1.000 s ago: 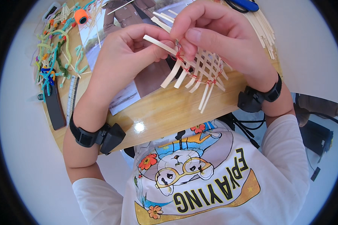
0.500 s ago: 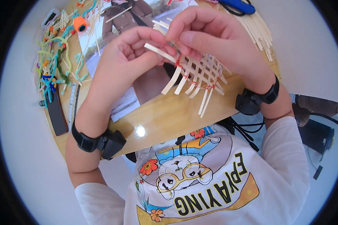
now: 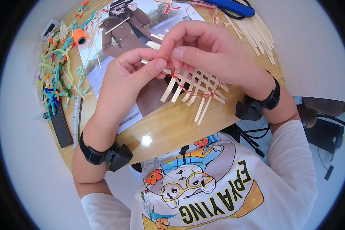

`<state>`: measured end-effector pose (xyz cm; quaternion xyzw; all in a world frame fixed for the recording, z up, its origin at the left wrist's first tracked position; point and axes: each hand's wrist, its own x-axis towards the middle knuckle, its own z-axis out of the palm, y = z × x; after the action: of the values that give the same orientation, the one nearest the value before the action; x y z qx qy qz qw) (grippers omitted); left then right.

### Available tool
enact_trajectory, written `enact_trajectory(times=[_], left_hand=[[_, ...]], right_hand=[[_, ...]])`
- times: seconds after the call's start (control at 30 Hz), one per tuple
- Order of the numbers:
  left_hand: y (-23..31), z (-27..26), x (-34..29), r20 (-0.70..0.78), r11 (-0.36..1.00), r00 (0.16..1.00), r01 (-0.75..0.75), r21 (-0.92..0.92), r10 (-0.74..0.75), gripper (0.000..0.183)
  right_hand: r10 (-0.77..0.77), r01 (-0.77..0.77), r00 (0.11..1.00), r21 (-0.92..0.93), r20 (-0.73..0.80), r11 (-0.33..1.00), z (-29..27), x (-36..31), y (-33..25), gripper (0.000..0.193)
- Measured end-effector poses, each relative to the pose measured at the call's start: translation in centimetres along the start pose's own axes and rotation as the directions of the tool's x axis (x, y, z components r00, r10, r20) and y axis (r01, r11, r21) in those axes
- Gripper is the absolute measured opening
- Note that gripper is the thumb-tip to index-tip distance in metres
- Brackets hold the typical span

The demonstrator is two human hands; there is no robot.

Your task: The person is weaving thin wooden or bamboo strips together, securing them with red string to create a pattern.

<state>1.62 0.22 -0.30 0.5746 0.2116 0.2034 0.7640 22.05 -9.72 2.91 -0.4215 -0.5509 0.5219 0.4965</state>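
Observation:
A lattice of pale flat wooden strips [image 3: 198, 82], crossed over each other and bound with red thread [image 3: 188, 91] along its edge, hangs tilted between my hands. My left hand [image 3: 132, 73] pinches one corner strip between thumb and forefinger. My right hand [image 3: 211, 51] is closed right beside that corner, thumb against forefinger. Whatever lies in its fingertips is hidden, though red thread shows just below them. The lattice's upper part is covered by my right hand.
Under my hands lies a large photo print [image 3: 120, 42] on the wooden table [image 3: 166, 115]. To the left are colourful pipe-cleaner pieces [image 3: 51, 73], an orange spool [image 3: 79, 37], a ruler [image 3: 77, 119] and a dark oblong case [image 3: 60, 122]. Blue-handled scissors [image 3: 237, 7] and loose wooden strips [image 3: 257, 32] are far right.
Both hands and the lattice have shifted slightly toward me and to the left in view. My left thumb now presses nearer my right fingertips.

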Motion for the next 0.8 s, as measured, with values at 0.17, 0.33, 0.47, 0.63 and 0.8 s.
enact_trajectory(times=[0.17, 0.33, 0.47, 0.63, 0.8], left_hand=[[-0.3, -0.1, 0.2, 0.015, 1.0, 1.0, -0.014, -0.007, 0.014, 0.023], [-0.2, 0.4, 0.0, 0.025, 1.0, 1.0, -0.015, 0.006, 0.015, 0.026], [-0.6, 0.2, 0.0, 0.007, 0.999, 1.0, -0.019, 0.031, 0.019, 0.026], [-0.5, 0.2, -0.1, 0.023, 0.989, 0.998, -0.057, 0.139, 0.054, 0.023], [-0.4, 0.4, 0.2, 0.039, 0.984, 0.997, -0.07, 0.164, 0.065, 0.024]], right_hand=[[-0.028, 0.027, 1.0, 0.023, 0.012, 0.999, 0.0, -0.2, -0.4, 0.013], [-0.087, 0.077, 0.987, 0.078, 0.134, 0.994, -0.7, -0.1, 1.2, 0.017], [0.044, -0.06, 0.986, 0.097, 0.16, 0.993, -0.8, 0.2, 0.3, 0.017], [-0.017, 0.013, 0.994, 0.043, 0.112, 0.999, -0.3, -0.1, 0.3, 0.019], [-0.111, 0.107, 0.986, 0.035, 0.127, 0.994, -0.6, 0.2, 1.5, 0.018]])
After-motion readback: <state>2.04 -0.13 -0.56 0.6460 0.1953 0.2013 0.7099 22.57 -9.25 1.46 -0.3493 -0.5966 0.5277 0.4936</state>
